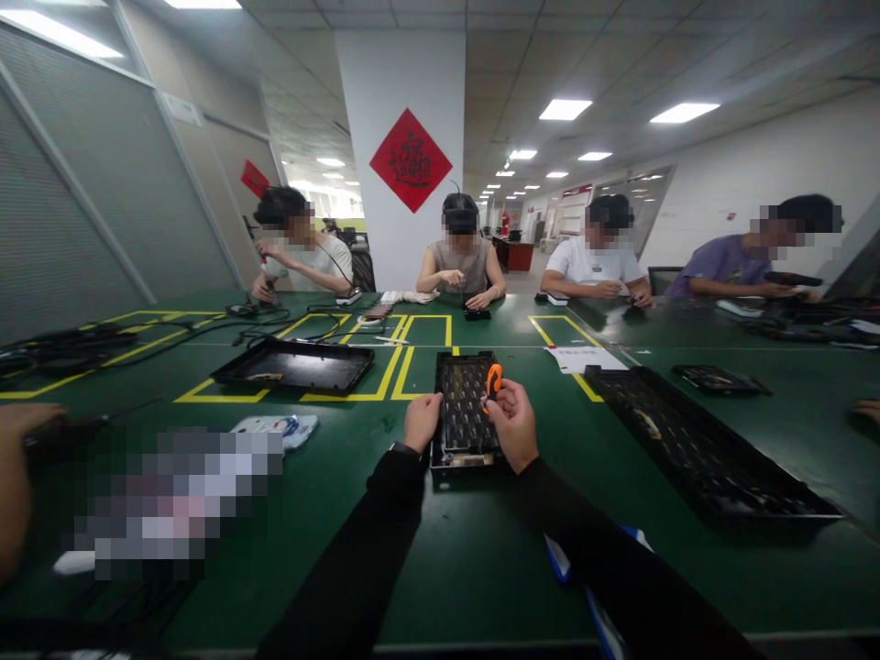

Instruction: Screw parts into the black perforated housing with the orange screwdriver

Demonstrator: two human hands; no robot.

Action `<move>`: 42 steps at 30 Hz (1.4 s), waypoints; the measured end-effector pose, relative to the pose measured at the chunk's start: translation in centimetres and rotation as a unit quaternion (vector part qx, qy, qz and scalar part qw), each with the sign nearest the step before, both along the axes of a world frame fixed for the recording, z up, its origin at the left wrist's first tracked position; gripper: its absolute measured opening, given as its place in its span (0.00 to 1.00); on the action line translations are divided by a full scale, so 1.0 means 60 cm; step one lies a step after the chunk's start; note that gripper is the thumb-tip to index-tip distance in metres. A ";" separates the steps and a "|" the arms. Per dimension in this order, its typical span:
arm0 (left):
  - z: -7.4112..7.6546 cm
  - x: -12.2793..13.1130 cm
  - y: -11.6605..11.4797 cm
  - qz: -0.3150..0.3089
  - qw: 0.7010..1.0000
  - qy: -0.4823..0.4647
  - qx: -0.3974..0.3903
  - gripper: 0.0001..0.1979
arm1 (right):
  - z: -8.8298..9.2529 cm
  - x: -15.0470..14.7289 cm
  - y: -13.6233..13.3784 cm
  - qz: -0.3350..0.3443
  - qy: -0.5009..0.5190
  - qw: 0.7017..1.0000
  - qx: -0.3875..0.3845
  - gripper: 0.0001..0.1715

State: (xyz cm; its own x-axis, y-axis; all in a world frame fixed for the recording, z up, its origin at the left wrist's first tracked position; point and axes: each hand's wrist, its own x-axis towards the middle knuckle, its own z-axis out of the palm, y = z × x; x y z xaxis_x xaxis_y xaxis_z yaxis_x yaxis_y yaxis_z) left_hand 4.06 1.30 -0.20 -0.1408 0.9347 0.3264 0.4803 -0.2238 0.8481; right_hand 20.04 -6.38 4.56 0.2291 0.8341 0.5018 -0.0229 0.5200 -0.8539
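A black rectangular tray point(467, 390) with rows of small pieces in it lies on the green table in front of me. At its left edge, my left hand point(422, 423) grips the rim with its fingers bent. My right hand point(514, 424) is over the right side of the tray, its fingers closed on a small orange and black tool point(493, 387). The lower end of that tool is hidden by my fingers. Near the front end of the tray lies a pale strip point(471, 461).
A shallow black tray point(295, 365) sits left, and a long black tray point(708, 449) right, near a white paper point(584, 358). A phone-like item point(292, 429) lies left. Several people sit across the table point(440, 568); another person's hand point(20, 458) reaches in left.
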 end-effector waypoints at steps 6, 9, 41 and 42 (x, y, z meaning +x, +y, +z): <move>0.004 0.002 -0.004 -0.005 1.000 -0.015 -0.006 0.21 | 0.000 0.000 -0.003 -0.010 0.013 1.000 0.007 0.23; 0.005 0.002 -0.005 0.000 1.000 -0.016 -0.008 0.21 | 0.002 0.001 -0.003 -0.021 0.022 0.999 0.014 0.23; 0.005 0.001 -0.006 -0.001 1.000 -0.003 0.008 0.21 | -0.001 0.004 0.005 -0.059 0.006 0.998 0.022 0.23; 0.005 0.001 -0.006 -0.001 1.000 -0.002 0.009 0.21 | -0.002 0.005 0.007 -0.063 0.007 0.998 0.019 0.23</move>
State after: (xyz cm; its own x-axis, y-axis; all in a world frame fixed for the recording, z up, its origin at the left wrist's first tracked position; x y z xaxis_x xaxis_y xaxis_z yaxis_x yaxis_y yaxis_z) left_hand 4.13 0.94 0.09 -0.1396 0.9289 0.3430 0.4760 -0.2408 0.8458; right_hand 20.35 -5.95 4.41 0.3383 0.7781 0.5292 0.0327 0.5523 -0.8330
